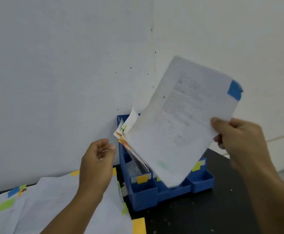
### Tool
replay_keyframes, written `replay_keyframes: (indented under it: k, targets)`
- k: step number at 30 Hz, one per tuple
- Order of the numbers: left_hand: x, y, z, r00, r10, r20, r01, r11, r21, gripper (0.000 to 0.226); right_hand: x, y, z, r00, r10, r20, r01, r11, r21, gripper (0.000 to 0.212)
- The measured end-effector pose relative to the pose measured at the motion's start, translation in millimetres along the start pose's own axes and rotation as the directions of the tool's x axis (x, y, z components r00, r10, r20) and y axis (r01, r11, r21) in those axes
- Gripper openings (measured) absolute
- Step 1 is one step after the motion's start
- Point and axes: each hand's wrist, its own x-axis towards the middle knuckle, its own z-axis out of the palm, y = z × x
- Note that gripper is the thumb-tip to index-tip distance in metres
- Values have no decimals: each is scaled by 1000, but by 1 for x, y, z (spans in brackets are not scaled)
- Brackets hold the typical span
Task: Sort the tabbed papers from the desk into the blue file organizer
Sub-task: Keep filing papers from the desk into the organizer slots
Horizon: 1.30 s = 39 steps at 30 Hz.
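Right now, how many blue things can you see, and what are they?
Blue tabs: 2 (raised sheet's tab, desk pile's tab)
Blue file organizer: 1
Total: 3 blue things

The blue file organizer (161,191) looks like smooth moulded plastic with a slight sheen. The sheet (180,125) at two o'clock is thin matt paper. The black tabletop (205,213) looks matt and speckled.
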Motion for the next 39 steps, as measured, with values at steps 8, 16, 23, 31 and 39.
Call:
replay_keyframes:
  k: [8,16,23,31,39]
  targets:
    - [15,21,75,952,-226,207,242,969,-54,17,42,-50,-4,950,-285,-132,278,958,-66,20]
    - [41,16,141,790,-501,352,574,808,-137,30,63,-58,27,946,-321,-40,302,922,-242,31]
    - [64,7,162,874,-436,214,471,869,-150,13,71,-52,47,933,-357,37,346,869,-353,36]
    - [72,1,144,995,-98,15,95,987,129,5,62,-56,81,910,-375,175,414,835,-362,38]
    - [72,-4,140,994,-101,50,97,993,65,3,50,-44,110,914,-285,288,377,858,-349,37]
